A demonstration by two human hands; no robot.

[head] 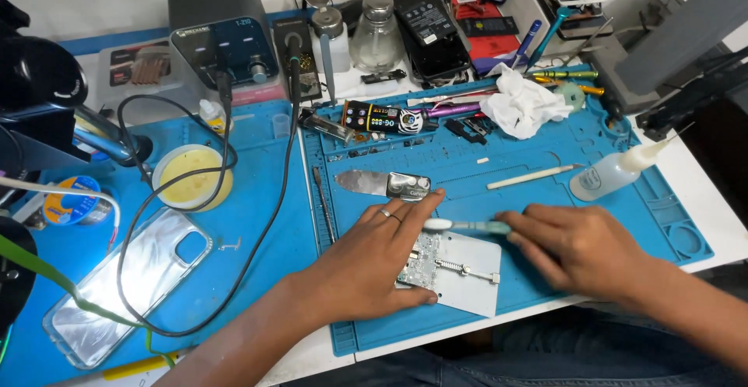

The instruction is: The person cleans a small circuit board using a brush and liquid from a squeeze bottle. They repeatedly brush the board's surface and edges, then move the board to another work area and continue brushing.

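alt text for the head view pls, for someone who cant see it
A person's left hand steadies a metal holder plate on a blue work mat while the right hand brushes it with a toothbrush. Repair tools lie around.

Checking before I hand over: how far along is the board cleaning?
Already done: the circuit board sits clamped in the white holder. In hand: the left hand steadies it while the right hand works a toothbrush over it. Left: the clear phone case lies apart, unfitted.

White table (705, 200); blue mats (467, 169) lie on it.
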